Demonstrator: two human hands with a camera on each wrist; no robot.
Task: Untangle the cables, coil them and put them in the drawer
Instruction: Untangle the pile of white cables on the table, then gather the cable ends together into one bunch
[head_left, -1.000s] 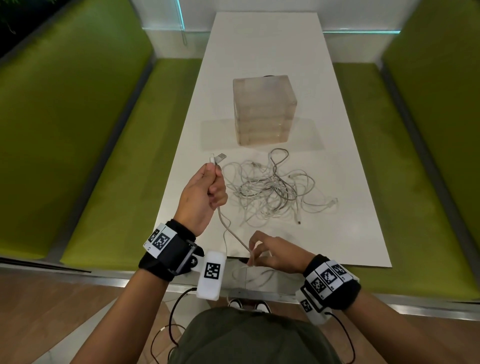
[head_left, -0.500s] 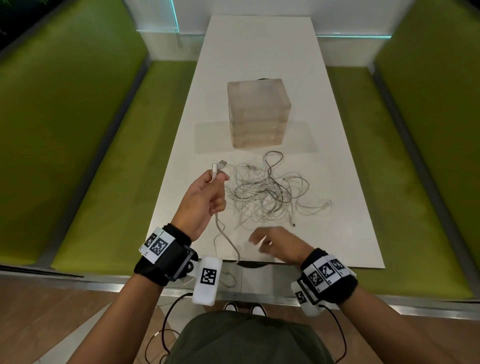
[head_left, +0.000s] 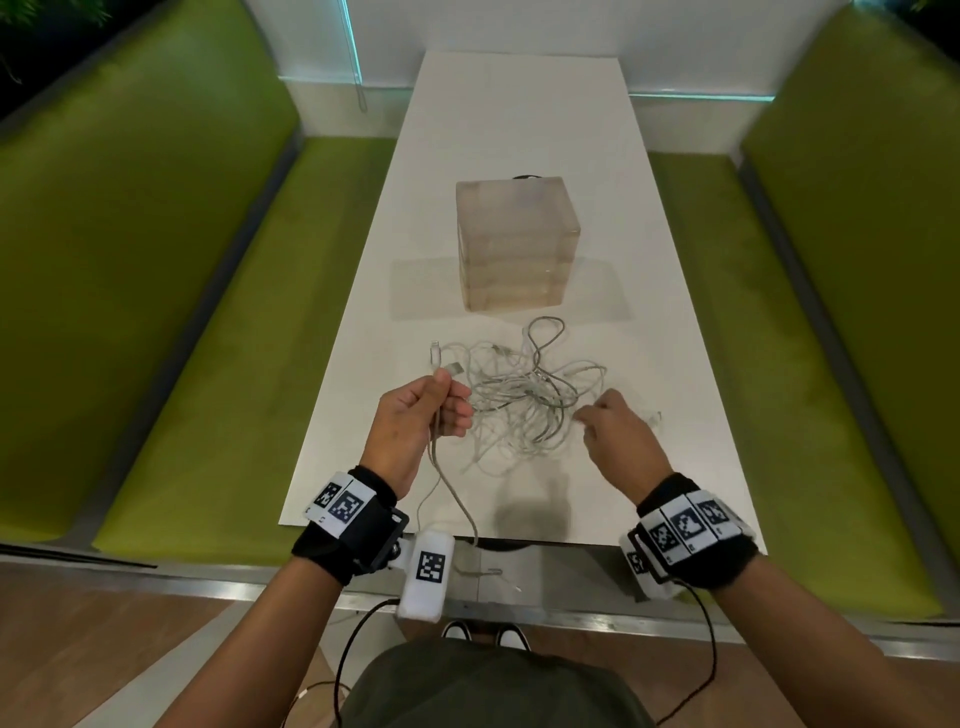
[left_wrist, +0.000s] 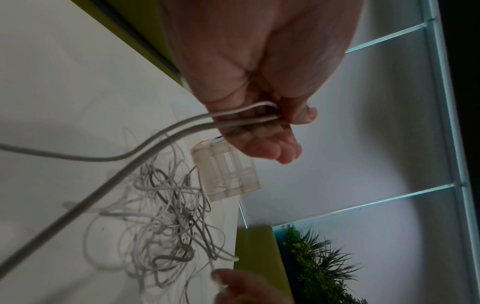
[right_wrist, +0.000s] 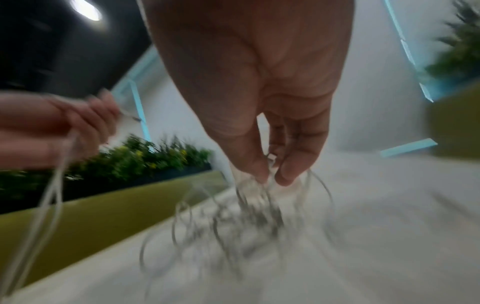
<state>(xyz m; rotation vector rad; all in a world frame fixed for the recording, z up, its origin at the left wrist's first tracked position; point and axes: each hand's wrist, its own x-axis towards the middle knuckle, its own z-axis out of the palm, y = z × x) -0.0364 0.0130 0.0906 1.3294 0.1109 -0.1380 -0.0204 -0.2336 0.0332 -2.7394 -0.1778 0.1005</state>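
While a dark cap brim (head_left: 493, 691) fills the bottom of the head view, two forearms with marker-covered wristbands (head_left: 347, 506) reach out over the near edge of a long white worktop (head_left: 519, 130). Closest to the edge, two pale strands (head_left: 457, 501) hang from the left hand (head_left: 415, 423) and trail off the worktop's front. That left hand is raised just above the surface, its fingers (left_wrist: 272, 148) and thumb curled tight around the doubled cable (left_wrist: 155, 139), whose plug ends (head_left: 451, 367) stick up past the knuckles. To its right, the right hand (head_left: 618, 436) is lowered to the near right side of a heap of tangled white and grey cables (head_left: 524, 400) lying loose on the worktop. In the blurred right wrist view its thumb and fingertips (right_wrist: 288, 174) are brought together in a pinch on strands at the top of the heap. Just beyond the tangle, apart from it, stands a translucent drawer unit (head_left: 511, 244), its stacked drawers all pushed in. Green upholstered benches (head_left: 156, 260) run along both sides of the worktop, and a white wall with lit glass strips (head_left: 349, 41) closes the far end.
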